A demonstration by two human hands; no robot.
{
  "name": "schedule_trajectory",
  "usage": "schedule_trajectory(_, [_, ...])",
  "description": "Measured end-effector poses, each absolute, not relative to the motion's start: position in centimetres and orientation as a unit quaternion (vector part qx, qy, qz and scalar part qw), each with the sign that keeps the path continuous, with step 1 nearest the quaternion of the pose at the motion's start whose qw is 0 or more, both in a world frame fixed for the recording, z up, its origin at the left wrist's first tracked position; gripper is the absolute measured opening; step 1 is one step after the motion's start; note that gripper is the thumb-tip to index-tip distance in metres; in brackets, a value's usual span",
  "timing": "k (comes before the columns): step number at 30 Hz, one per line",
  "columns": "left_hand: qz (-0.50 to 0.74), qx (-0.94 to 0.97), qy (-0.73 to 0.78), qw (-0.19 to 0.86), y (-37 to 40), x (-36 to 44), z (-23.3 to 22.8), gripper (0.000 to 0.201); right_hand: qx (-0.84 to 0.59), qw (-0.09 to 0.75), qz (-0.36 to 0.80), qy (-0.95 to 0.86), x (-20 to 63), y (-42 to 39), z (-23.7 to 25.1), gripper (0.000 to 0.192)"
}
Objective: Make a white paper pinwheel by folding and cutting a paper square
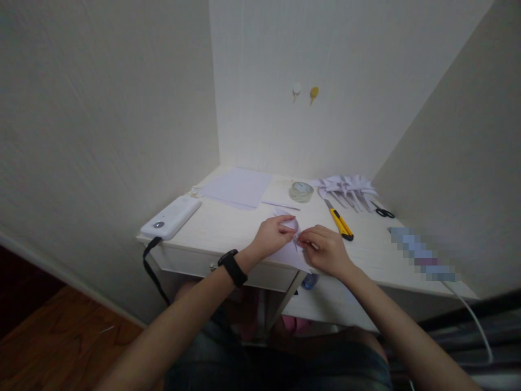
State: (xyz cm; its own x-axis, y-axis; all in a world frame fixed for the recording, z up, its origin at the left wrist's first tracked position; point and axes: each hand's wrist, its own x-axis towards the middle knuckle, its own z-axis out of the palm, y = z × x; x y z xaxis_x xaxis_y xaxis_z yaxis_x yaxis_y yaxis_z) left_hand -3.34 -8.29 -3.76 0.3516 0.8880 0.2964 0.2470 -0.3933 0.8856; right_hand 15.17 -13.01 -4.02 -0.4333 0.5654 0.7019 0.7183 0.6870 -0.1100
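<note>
White device: it is laid at the left end of the desk (pixel 370 260), a black cable being joined to its near end.
Flat sheets: these sheets (pixel 236 187) are spread at the back, unfolded; by judgement, they are material not yet used.
Left hand: the work paper (pixel 287 258) is pinched between thumb and fingers of the left hand (pixel 272 236).
Work paper: it is held between both hands at the front edge of the desk; a curled part is seen, so its shaping is judged to be begun but not finished.
Tape roll: it (pixel 301 191) is placed behind the hands, untouched.
Right hand: its fingertips are brought narrowly together on the paper's edge by the right hand (pixel 324 248); the exact grip is partly hidden.
Cutter: it (pixel 340 220) is left lying, its blade partly out.
Folded pieces: several pointed pieces (pixel 348 190) are gathered at the back right, apparently done; their number cannot be told.
Scissors: they (pixel 383 212) are laid beside these pieces.
</note>
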Motion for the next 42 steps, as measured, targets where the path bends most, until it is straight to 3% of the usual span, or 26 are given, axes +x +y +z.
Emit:
schedule_trajectory(3, [0.406, 0.739, 0.365, 0.394, -8.2, -3.3, -4.0, 0.053, -0.452, 0.352, -0.015, -0.819, 15.0, -12.7, -2.9, 0.012])
schedule_trajectory(9, [0.424, 0.741, 0.346, 0.388, -8.1, -3.0, -4.4, 0.042, -0.513, 0.271, 0.127, -0.805, 14.8, -12.0, -0.6, 0.044])
schedule_trajectory(12, [0.429, 0.726, 0.354, 0.405, -8.2, -2.8, -4.5, 0.03, -0.54, 0.213, 0.125, -0.804, 14.6, -11.8, 0.4, 0.036])
schedule_trajectory(17, [0.432, 0.721, 0.336, 0.426, -8.4, -2.8, -4.4, 0.031, -0.582, 0.155, 0.081, -0.794, 14.4, -11.3, 1.2, 0.012])
schedule_trajectory(26, [0.435, 0.7, 0.358, 0.439, -8.2, -2.9, -4.3, 0.031, -0.568, 0.257, 0.136, -0.77, 15.4, -10.9, -0.3, 0.011])
schedule_trajectory(32, [0.415, 0.714, 0.345, 0.447, -7.9, -2.8, -4.5, 0.013, -0.561, 0.326, 0.14, -0.748, 16.3, -10.9, -1.6, 0.03])
schedule_trajectory(35, [0.422, 0.723, 0.352, 0.417, -7.8, -2.8, -4.6, 0.013, -0.55, 0.344, 0.155, -0.745, 16.4, -10.9, -2.1, 0.029])
schedule_trajectory(39, [0.438, 0.715, 0.389, 0.381, -7.6, -2.9, -4.6, 0.013, -0.535, 0.395, 0.204, -0.719, 16.5, -11.1, -2.7, 0.045])
schedule_trajectory(42, [0.431, 0.714, 0.403, 0.376, -7.5, -2.9, -4.6, 0.015, -0.525, 0.43, 0.243, -0.694, 16.5, -11.4, -3.0, 0.041])
